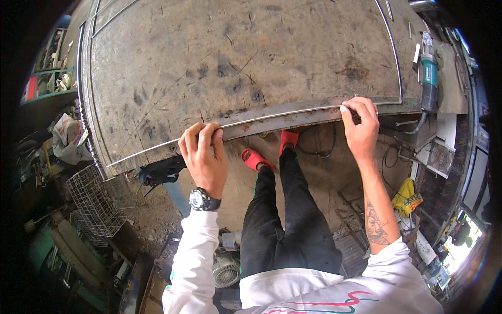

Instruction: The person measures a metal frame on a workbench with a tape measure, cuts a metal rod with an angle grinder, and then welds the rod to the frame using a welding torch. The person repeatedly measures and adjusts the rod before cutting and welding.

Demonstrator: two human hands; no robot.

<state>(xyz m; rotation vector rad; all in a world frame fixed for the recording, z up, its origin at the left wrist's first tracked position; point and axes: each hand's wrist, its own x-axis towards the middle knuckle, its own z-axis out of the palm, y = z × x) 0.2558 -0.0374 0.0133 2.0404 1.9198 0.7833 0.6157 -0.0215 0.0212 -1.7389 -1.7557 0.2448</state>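
A thin, pale metal rod (277, 114) runs in a slight curve along the near edge of the worktable (209, 63). Left of centre, my left hand (204, 159) is closed on the rod, with its thumb and fingertips at the table edge. Farther right, my right hand (362, 128) pinches the rod between thumb and fingers close to its right end. A second thin rod (396, 57) goes from that end toward the far side, and whether the two are joined I cannot tell. Under the rod lies a flat grey metal strip (261, 123) along the edge.
A teal and black angle grinder (429, 78) lies at the table's right side, its cable hanging down. More thin rods (112, 18) lie at the far left. Below left stands a wire basket (97, 201). A motor (226, 269) and a yellow bag (407, 199) are on the floor.
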